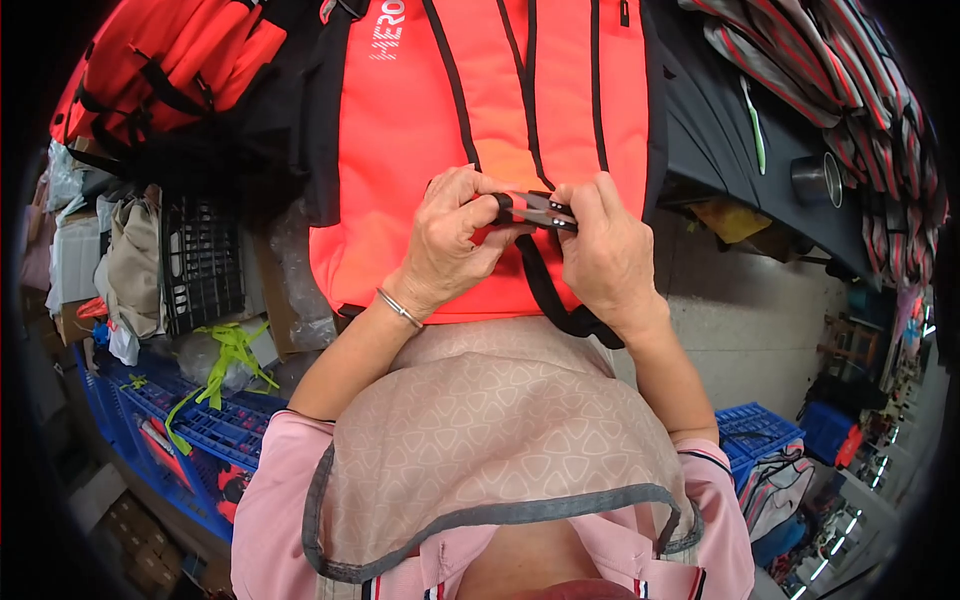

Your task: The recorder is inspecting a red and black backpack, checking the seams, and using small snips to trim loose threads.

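Note:
A bright orange-red backpack [395, 150] with black trim lies in front of me, its lower end against my lap. Over its lower middle, my left hand [440, 228] pinches a short end of black strap [503, 208], thumb and fingers closed on it. My right hand [610, 250] is closed around small thread snips [550, 211] with black handles and metal blades. The blades point left and touch or nearly touch the strap end; which, I cannot tell. A loose black strap [545, 285] hangs below both hands toward the bag's lower right edge.
More orange-red bags [215, 60] are piled at the far left. On the dark table [715, 130] at right are a green-handled stick tool [757, 135], a metal cup [817, 180] and striped grey bags [800, 50]. Blue crates [215, 425] stand at lower left, one holding yellow-green straps [232, 355].

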The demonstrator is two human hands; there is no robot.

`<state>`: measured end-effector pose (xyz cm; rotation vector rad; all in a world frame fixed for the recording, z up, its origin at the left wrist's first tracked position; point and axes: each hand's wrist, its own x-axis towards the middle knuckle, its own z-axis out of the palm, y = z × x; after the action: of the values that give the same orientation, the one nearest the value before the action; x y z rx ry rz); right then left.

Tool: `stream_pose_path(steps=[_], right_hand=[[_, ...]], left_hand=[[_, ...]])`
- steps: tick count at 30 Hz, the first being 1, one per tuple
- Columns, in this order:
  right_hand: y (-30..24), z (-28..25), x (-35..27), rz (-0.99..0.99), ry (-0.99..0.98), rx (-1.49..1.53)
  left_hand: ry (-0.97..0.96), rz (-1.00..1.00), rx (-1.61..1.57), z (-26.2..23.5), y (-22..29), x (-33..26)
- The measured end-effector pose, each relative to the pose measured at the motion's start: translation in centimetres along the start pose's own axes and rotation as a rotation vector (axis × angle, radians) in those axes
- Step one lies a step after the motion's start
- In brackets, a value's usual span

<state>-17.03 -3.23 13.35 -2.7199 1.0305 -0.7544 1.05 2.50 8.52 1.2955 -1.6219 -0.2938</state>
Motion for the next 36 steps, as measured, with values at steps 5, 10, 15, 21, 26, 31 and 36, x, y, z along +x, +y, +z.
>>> stream_pose_path(steps=[5, 10, 15, 21, 26, 31, 36], right_hand=[[-0.1, -2.5, -0.2, 0.403, -0.285, 0.717], [0.9, -4.0, -0.4, 0.725, -0.359, 1.193], [2.3, -2.6, -0.5, 0.688, -0.084, 0.916], [0.9, -2.3, -0.6, 0.565, 0.105, 0.711], [1.3, -2.1, -1.1, 0.254, 0.129, 0.302], [1.6, -2.0, -1.7, 0.129, 0.135, 0.169], [1.7, -2.0, -2.0, 0.062, 0.106, 0.123]], left_hand=[[0.014, 0.041, 0.054, 0.0, 0.2, -0.2], [-0.005, -0.128, -0.087, -0.6, 0.5, 0.0], [-0.021, -0.204, -0.140, -1.0, 0.6, -0.1], [-0.010, -0.227, -0.169, -0.9, 0.7, -0.2], [0.030, -0.230, -0.174, -0.6, 0.8, -0.2], [0.034, -0.223, -0.169, -0.4, 0.6, -0.4], [0.035, -0.190, -0.141, -0.3, 0.4, -0.5]])
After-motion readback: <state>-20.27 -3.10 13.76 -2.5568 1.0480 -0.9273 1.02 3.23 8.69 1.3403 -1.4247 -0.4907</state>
